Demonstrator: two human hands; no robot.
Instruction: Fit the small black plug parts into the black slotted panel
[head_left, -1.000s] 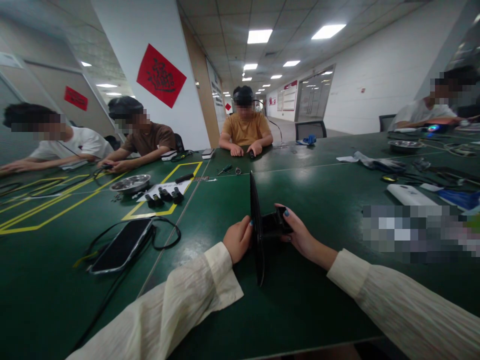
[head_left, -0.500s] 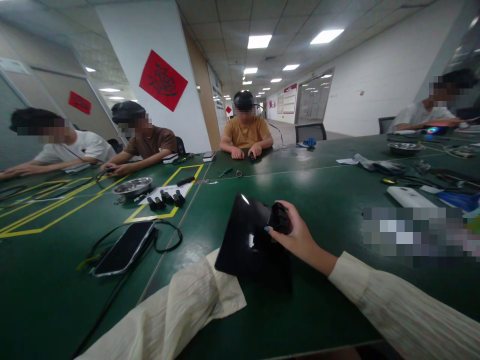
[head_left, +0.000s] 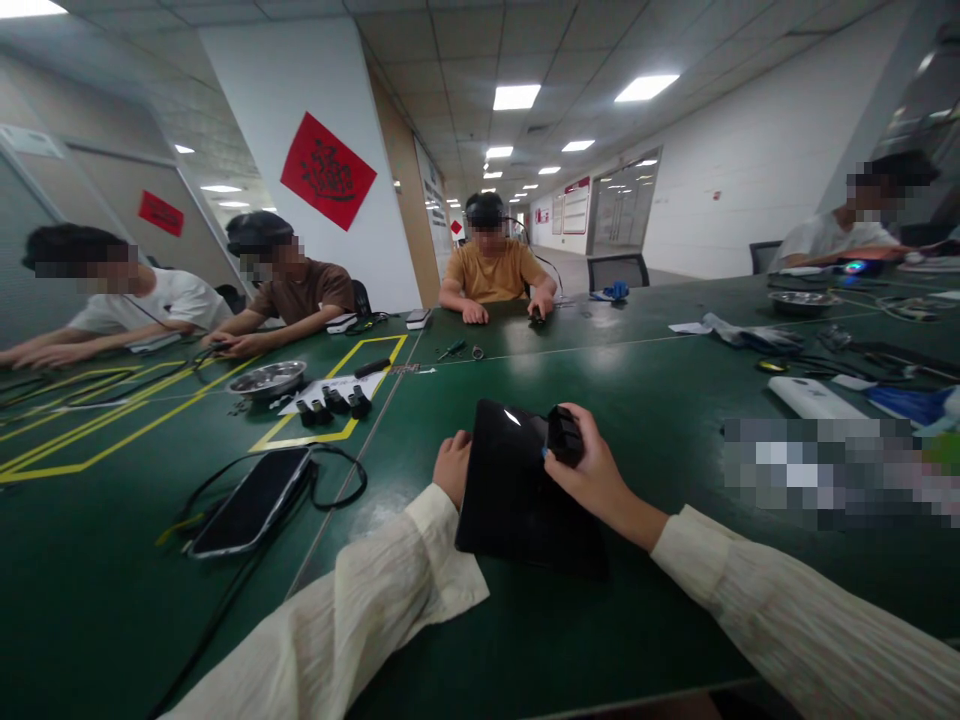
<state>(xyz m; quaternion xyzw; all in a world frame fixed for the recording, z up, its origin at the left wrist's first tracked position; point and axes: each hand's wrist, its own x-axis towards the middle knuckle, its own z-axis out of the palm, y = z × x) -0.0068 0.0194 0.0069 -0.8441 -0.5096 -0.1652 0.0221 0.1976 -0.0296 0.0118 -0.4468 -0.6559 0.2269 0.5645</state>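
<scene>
A glossy black flat panel (head_left: 517, 500), perhaps a tablet, stands tilted in front of me over the green table. At its upper right side, my right hand (head_left: 600, 470) is closed around a small black ribbed block (head_left: 564, 436), thumb on the near side. The block overlaps the panel's edge; whether the two are joined cannot be made out. My left hand (head_left: 452, 467) is beside and partly behind the panel's left edge. Its fingers are mostly hidden, so its grip does not show.
To the left lies a phone (head_left: 251, 502) with a looped black cable. Beyond are several black cylindrical parts (head_left: 334, 402) on white paper and a metal bowl (head_left: 268, 378). A white device (head_left: 814, 402) and cables lie right. Several people sit around the table (head_left: 660, 400).
The panel has shifted slightly right and down. My left hand, hidden behind it before, now shows at its left edge. My right hand still grips the black block.
</scene>
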